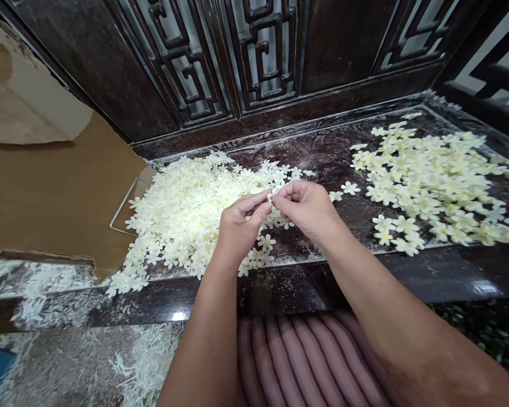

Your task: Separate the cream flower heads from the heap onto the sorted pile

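My left hand [237, 223] and my right hand [305, 209] meet above a dark wooden bench top [322, 152], fingertips pinched together on a small white artificial flower [271, 197]. Both hands are closed in a pinch around it. Under and to the left of my hands lies a big heap of the same pale cream flowers [186, 209]. A second, flatter spread of flowers [432, 181] covers the bench to the right, a hand's width from my right hand.
A brown cardboard sheet [46, 192] lies at the left with a thin metal wire frame [125, 212] at its edge. Carved dark wooden panels [258, 56] rise behind the bench. White shreds [38, 288] litter the floor at lower left. My striped skirt [305, 362] is below.
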`<move>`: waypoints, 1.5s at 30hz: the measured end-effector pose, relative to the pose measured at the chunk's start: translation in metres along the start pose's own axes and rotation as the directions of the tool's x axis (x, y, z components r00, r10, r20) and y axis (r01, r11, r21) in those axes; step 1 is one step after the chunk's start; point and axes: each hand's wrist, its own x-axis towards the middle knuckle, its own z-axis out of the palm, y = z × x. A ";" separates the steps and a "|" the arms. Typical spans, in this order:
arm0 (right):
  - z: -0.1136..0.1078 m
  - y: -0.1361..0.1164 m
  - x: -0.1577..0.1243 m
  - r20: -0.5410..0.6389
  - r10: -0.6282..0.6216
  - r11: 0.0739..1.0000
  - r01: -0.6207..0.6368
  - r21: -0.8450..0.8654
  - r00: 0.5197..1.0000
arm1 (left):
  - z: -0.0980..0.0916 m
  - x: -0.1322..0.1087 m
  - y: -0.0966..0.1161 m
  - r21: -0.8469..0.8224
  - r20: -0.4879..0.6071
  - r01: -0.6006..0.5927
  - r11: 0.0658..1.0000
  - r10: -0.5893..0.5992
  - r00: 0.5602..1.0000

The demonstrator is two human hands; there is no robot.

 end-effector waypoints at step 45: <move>-0.007 -0.001 0.002 0.226 0.050 0.956 -0.112 0.270 0.973 | -0.006 0.001 -0.001 0.200 0.035 -0.348 0.916 0.348 0.937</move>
